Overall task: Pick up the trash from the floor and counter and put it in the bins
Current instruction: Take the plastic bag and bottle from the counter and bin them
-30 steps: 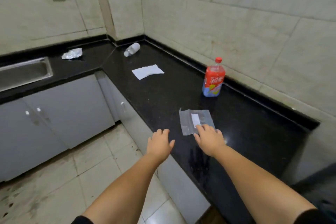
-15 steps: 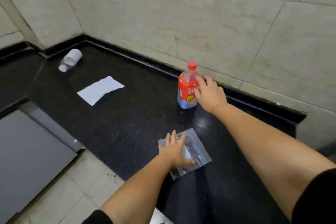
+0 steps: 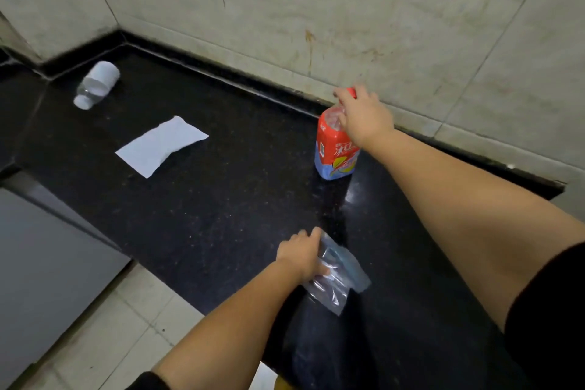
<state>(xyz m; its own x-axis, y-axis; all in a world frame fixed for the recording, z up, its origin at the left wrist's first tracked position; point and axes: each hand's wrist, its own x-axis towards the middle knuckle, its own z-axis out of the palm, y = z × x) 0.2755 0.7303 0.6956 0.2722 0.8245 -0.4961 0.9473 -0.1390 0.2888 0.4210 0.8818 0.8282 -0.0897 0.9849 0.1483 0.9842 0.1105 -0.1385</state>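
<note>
Four bits of trash are sitting on the black counter [image 3: 221, 199]: the left hand [image 3: 300, 255] is pinching a clear plastic bag [image 3: 337, 279] near the front edge, the right hand [image 3: 364, 117] is gripping the upright red-labelled bottle [image 3: 335, 149] at its neck by the wall, while a paper sheet [image 3: 161, 146] and a toppled clear bottle [image 3: 96, 84] are lying apart toward the corner, open counter between them.

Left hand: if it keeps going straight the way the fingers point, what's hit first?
The clear plastic bag, already under the left hand. Past it, bare counter, then probably the red-labelled bottle; depth unclear.
</note>
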